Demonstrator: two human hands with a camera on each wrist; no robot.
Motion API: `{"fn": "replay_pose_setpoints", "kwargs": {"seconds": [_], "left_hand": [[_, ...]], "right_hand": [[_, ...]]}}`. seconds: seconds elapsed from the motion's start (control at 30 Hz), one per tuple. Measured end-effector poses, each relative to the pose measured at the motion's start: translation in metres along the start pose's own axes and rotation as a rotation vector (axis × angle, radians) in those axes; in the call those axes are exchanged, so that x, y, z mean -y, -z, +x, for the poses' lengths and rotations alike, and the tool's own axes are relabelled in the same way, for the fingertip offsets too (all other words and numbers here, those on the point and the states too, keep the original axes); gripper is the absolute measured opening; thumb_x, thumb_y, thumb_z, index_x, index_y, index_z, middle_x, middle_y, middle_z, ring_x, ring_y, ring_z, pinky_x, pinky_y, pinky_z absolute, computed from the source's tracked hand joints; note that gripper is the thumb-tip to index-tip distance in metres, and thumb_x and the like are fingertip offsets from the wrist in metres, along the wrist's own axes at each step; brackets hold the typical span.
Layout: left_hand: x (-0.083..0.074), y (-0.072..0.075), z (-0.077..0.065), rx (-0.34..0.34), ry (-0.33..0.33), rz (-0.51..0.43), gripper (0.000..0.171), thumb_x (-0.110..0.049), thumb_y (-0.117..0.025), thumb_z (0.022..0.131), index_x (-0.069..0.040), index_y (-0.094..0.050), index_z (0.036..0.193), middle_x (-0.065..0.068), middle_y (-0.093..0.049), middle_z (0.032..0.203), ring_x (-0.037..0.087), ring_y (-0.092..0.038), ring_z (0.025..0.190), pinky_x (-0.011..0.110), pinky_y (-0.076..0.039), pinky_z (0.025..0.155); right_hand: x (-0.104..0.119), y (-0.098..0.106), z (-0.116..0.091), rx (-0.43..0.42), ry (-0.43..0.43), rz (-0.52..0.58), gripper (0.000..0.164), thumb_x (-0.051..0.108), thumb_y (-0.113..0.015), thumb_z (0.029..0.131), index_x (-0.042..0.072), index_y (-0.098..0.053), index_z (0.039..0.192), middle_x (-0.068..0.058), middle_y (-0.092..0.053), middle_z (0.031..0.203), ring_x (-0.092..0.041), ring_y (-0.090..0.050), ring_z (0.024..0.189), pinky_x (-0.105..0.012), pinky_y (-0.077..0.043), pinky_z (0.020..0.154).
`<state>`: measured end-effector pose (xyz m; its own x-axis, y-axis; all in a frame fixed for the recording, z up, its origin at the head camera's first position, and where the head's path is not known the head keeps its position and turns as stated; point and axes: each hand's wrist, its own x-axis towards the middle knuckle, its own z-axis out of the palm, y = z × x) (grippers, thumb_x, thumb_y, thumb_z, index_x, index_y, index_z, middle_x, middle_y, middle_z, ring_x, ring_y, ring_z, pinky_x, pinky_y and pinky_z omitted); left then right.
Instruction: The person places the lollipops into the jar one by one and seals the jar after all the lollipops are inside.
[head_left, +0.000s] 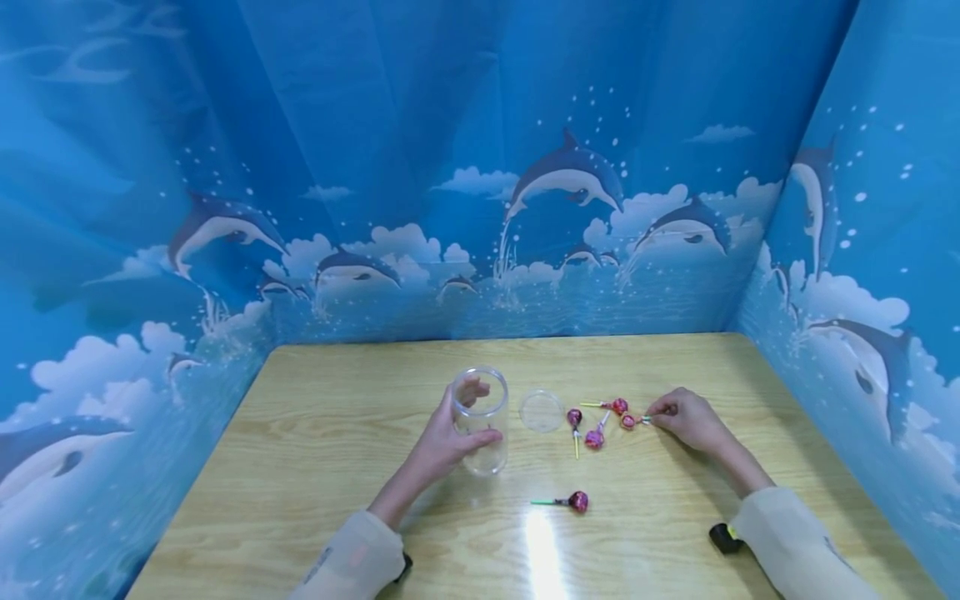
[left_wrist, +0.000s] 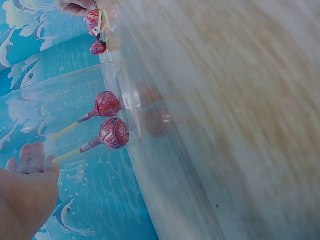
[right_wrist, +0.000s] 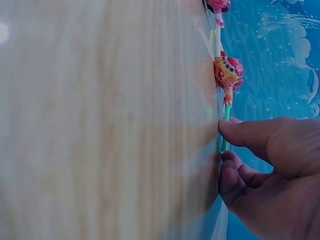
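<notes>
My left hand (head_left: pixel 450 437) grips a clear plastic jar (head_left: pixel 491 457), which stands upright and open-topped on the table. Through its wall, the left wrist view shows two red-wrapped lollipop shapes (left_wrist: pixel 114 133) with yellow sticks; they look to be inside near the base, though the head view does not show them clearly. Thumb and fingers of my right hand (head_left: pixel 692 419) pinch the green stick of an orange-and-red lollipop (right_wrist: pixel 228 73) at tabletop level. Just left of it lie a red lollipop (head_left: pixel 618 406), a pink lollipop (head_left: pixel 595 438) and a dark red lollipop (head_left: pixel 574 417).
A round clear lid (head_left: pixel 542 411) lies flat beside the jar. Another lollipop (head_left: pixel 577 501) with a green stick lies nearer the front of the wooden table (head_left: pixel 322 433). Blue dolphin-print curtains (head_left: pixel 420 167) enclose the back and sides.
</notes>
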<state>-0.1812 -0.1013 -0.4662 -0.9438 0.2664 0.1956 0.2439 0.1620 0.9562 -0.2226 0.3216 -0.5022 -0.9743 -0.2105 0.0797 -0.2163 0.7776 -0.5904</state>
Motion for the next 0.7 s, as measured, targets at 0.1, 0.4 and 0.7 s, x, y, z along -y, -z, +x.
{"fn": "replay_pose_setpoints", "kwargs": {"seconds": [0.1,0.4,0.7], "left_hand": [[-0.001,0.0,0.0,-0.002,0.005,0.002,0.087,-0.007,-0.089,0.08,-0.014,-0.04,0.152,0.013,-0.057,0.144,0.037,-0.048,0.139,0.066,-0.028,0.117],[0.001,0.001,0.0,-0.006,-0.011,0.004,0.087,-0.007,-0.088,0.08,-0.009,-0.038,0.152,0.013,-0.057,0.144,0.041,-0.047,0.139,0.066,-0.03,0.117],[0.001,0.001,0.001,0.013,-0.016,-0.001,0.086,-0.007,-0.088,0.081,-0.011,-0.039,0.151,0.017,-0.056,0.145,0.046,-0.045,0.139,0.067,-0.029,0.116]], "right_hand": [[-0.001,0.004,-0.004,0.011,0.006,0.001,0.003,0.002,-0.075,0.09,0.001,-0.077,0.092,-0.008,-0.065,0.091,-0.022,-0.058,0.084,-0.039,-0.051,0.073],[-0.001,0.016,-0.023,0.093,-0.113,0.219,0.017,0.011,-0.069,0.099,-0.004,-0.073,0.107,-0.008,-0.07,0.092,-0.014,-0.055,0.075,-0.026,-0.047,0.061],[0.0,0.021,-0.04,0.073,-0.258,0.545,0.034,0.012,-0.066,0.102,-0.016,-0.064,0.121,-0.011,-0.07,0.094,-0.015,-0.065,0.08,-0.028,-0.059,0.071]]}}
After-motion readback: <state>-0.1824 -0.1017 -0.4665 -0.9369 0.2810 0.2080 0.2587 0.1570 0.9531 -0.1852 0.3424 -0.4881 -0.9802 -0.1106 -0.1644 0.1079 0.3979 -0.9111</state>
